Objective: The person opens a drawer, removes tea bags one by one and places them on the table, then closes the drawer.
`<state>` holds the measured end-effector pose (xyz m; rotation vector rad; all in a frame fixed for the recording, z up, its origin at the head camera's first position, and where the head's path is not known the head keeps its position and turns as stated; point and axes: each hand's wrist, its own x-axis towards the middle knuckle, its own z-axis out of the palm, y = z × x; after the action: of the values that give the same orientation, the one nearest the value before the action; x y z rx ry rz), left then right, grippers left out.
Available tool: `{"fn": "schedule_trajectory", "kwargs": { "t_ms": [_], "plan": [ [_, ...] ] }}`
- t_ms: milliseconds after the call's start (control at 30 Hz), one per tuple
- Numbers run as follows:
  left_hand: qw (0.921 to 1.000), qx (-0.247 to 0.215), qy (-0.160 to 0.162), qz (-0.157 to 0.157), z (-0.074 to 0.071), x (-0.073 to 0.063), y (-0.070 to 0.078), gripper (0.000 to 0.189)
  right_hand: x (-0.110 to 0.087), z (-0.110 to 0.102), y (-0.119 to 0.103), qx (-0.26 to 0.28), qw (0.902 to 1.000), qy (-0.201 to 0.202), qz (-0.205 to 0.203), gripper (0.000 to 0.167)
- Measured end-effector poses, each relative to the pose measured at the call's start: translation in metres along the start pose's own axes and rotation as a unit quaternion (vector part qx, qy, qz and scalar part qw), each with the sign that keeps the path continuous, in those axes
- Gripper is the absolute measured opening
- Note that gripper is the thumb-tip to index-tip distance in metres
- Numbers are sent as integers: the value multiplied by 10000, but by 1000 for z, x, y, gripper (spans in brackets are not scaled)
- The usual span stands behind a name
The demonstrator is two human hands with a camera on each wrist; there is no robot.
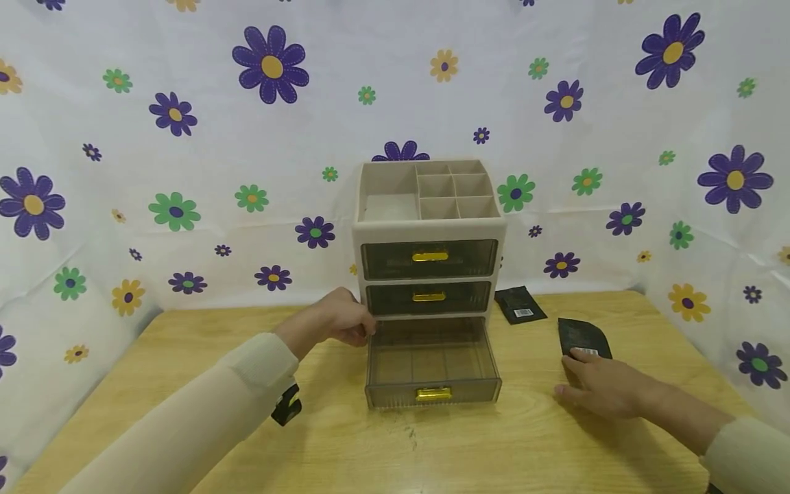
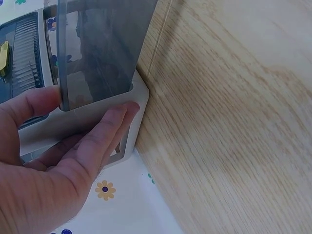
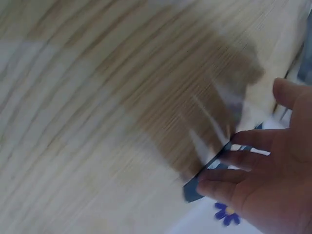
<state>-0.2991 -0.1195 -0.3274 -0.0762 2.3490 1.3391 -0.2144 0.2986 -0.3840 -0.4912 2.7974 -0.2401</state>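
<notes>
Beige plastic drawer cabinet [image 1: 430,230]: upright toward the table's rear; compartment tray on top, two closed smoky drawers with gold handles below that.
Clear smoky plastic bottom drawer [image 1: 395,396]: pulled out toward the person, taking up the space between both hands.
Left hand [image 1: 345,317]: at the cabinet's left front edge; thumb against the bottom drawer's side, fingers nearly straight along the frame.
Right hand [image 1: 607,387]: fingers extended, thumb apart, fingertips touching the near packet.
Near packet, black and flat with a rounded corner [image 1: 583,334]: right of the bottom drawer; fingertips beside its white barcode label. Cannot tell whether its edge is lifted.
Second black flat packet [image 1: 518,302]: farther back, just beside the cabinet's right side, white label showing.
Small black object with yellow marking [image 1: 286,406]: left of the bottom drawer, partly hidden by the cream left sleeve [image 1: 204,405]; kind unclear.
Pale wood-grain tabletop [image 1: 345,439]: under everything.
White flower-printed cloth [image 1: 395,41]: hangs behind and at both sides.
</notes>
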Motion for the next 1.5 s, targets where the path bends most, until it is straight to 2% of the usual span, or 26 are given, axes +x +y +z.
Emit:
{"fn": "schedule_trajectory", "kwargs": {
  "t_ms": [133,333,567,733,867,1167,1367,1500],
  "plan": [
    [10000,-1,-26,9,-1,0,0,11,9,-2,15,182,9993,317,-66,77],
    [10000,8,7,-5,1,2,-3,14,29,-7,26,223,9987,443,75,78],
    [10000,51,-13,5,-3,1,-6,12,56,-9,24,288,9974,622,232,72],
    [10000,12,-19,15,-3,1,-5,10,70,-13,20,394,9967,566,428,74],
    [10000,61,-47,32,-1,2,-5,12,74,-16,23,335,9968,508,512,73],
    [9998,183,-21,55,-1,4,-2,12,79,-17,24,2,9980,502,397,64],
    [9999,155,-24,31,0,4,-3,14,81,-13,20,7,9978,389,536,69],
    [9999,129,-31,56,0,5,-3,14,83,-11,17,-243,9979,411,448,72]
  ]
}}
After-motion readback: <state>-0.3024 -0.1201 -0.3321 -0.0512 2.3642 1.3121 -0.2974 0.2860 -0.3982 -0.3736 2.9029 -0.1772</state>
